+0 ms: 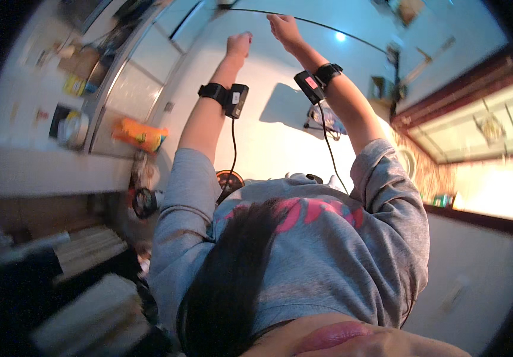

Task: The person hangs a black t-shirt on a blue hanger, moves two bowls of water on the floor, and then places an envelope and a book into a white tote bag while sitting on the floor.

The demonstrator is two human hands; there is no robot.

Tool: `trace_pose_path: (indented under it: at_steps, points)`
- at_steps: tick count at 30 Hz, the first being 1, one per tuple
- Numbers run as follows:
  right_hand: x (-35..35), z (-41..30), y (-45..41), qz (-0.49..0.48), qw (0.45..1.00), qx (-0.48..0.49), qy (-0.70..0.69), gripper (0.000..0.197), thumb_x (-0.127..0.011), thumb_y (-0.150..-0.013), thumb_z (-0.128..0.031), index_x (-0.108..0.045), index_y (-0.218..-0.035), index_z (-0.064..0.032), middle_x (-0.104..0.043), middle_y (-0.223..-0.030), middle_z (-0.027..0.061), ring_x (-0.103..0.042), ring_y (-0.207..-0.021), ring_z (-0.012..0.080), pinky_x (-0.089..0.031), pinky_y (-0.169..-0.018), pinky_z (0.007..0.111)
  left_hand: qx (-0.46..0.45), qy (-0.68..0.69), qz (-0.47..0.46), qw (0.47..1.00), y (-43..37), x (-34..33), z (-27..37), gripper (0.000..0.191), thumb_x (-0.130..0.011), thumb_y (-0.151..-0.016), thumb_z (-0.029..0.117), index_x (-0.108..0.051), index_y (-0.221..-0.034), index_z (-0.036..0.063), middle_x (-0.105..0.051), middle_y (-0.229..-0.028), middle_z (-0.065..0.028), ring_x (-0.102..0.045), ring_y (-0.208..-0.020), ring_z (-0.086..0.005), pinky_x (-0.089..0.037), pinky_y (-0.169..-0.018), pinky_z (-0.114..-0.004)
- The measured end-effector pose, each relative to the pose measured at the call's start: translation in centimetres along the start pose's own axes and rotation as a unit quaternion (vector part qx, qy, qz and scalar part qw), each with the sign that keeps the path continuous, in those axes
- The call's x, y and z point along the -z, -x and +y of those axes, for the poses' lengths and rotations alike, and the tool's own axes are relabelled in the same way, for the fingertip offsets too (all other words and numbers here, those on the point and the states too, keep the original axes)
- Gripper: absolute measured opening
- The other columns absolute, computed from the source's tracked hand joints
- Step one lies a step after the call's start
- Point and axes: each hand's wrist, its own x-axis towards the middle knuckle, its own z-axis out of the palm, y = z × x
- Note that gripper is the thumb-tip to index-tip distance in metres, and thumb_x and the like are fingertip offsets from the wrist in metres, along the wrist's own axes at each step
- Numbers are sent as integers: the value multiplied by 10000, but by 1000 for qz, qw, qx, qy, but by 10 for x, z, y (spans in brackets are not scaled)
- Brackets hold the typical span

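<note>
Both bare arms stretch away from my grey shirt point(323, 259) toward the top of the view. My left hand point(238, 45) is curled into a fist, with no object plainly visible in it. To its right, my right hand point(284, 32) is also closed, its fingers folded in. A thin dark cable-like line point(336, 30) runs close by the right hand; contact cannot be made out. Strapped to the left forearm is a black box point(237, 101) with a cord. A similar black box point(309, 87), bearing a pink label, is on the right forearm.
An orange packet point(140, 134) lies left, beside a glossy panelled cabinet point(138, 85). Below my arms is the pale floor point(256, 147), with a small framed object point(328, 119) on it. A brown-framed window point(466, 120) is at right. Blurred pale stacks point(91, 312) fill the lower left.
</note>
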Motion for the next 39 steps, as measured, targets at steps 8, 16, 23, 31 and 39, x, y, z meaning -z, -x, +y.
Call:
trace_pose_path:
  at_steps: [8, 16, 23, 31, 39]
  points:
    - [188, 2, 139, 298, 954, -28, -26, 277, -496, -762, -176, -411, -510, -98, -362, -437, -49, -296, -337, 53, -202, -321, 208, 96, 69, -307, 945, 72, -174, -29, 220, -496, -707, 165, -402, -522, 91, -322, -424, 30, -252, -306, -66, -182, -305, -227]
    - [200, -32, 259, 534, 842, -31, -63, 348, -460, -768, -184, -278, -472, -164, -263, -393, -35, -238, -296, 102, -164, -299, 248, 106, 80, -466, 875, 126, -229, -47, 213, -489, -700, 136, -418, -504, 90, -318, -389, 29, -255, -296, -65, -174, -292, -228]
    - [181, 8, 295, 625, 762, -78, -149, 326, -418, -795, -240, -301, -499, -168, -287, -419, -32, -253, -311, 106, -176, -299, 233, 140, 58, -516, 843, 140, -222, -62, 217, -483, -706, 152, -402, -512, 100, -296, -391, 34, -239, -290, -67, -175, -294, -225]
    - [234, 14, 355, 651, 706, -101, -261, 331, -393, -794, -219, -247, -500, -182, -182, -403, -59, -161, -314, 86, -118, -302, 230, 247, 52, -530, 810, 167, -298, -80, 204, -511, -709, 172, -437, -538, 89, -331, -422, 32, -265, -309, -72, -196, -302, -227]
    - [304, 38, 385, 678, 637, -132, -343, 330, -380, -789, -181, -230, -495, -176, -176, -402, -60, -152, -312, 84, -111, -302, 215, 263, 10, -565, 782, 194, -374, -97, 228, -471, -747, 169, -379, -546, 114, -284, -431, 38, -226, -313, -69, -177, -304, -221]
